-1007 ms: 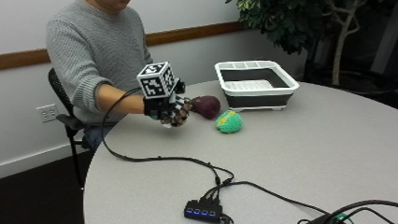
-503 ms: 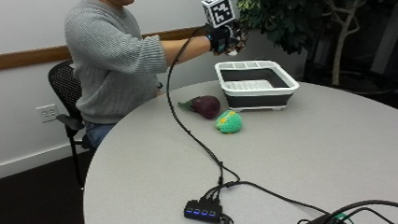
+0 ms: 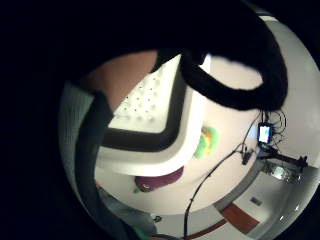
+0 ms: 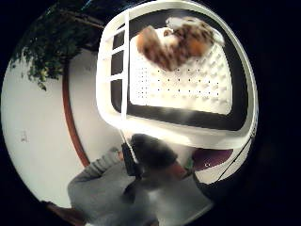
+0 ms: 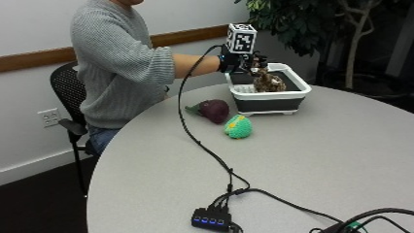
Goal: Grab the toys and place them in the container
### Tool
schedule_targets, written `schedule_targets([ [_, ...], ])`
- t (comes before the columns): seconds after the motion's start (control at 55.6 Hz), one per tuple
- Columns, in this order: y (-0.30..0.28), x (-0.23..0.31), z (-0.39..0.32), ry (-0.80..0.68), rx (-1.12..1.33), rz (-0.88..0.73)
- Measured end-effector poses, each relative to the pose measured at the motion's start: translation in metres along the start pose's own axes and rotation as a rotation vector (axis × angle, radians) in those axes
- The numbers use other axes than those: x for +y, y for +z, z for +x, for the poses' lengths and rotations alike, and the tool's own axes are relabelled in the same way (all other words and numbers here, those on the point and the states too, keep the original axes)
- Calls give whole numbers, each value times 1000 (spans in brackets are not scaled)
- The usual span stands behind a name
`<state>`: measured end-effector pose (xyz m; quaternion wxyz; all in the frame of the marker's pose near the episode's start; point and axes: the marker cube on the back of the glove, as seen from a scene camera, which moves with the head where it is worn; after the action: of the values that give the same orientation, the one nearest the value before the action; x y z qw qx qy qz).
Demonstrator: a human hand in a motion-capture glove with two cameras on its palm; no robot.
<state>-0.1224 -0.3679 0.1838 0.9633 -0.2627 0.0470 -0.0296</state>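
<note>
Brown-and-white plush, a spotted toy animal (image 5: 267,81), lies inside the container (image 5: 292,99), on its perforated white floor against one end wall, as the thumb-side palm view shows (image 4: 176,41). The container is a white-rimmed basin with dark sides, standing near the far edge of the tabletop (image 5: 336,160). The gloved right hand (image 5: 242,62) hangs over the container's rim on the person's side, above the plush animal; whether its fingers touch or pinch the toy cannot be told. Two toys lie on the tabletop just outside the container: a dark purple eggplant-shaped plush (image 5: 212,110) close to the container's side nearest the person, and a green knitted ball with a yellow patch (image 5: 238,126) beside it, toward the tabletop's middle. A black cable (image 5: 194,138) trails from the hand across the tabletop to a small hub (image 5: 210,219) near the near edge.
</note>
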Motion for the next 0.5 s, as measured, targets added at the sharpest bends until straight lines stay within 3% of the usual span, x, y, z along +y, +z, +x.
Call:
schedule_targets([
  [0.162, -6, 42, 17, -42, -19, 24],
  [0.342, -16, 115, 69, 40, -74, 126],
  [0.503, 9, 140, 72, 12, -70, 97],
])
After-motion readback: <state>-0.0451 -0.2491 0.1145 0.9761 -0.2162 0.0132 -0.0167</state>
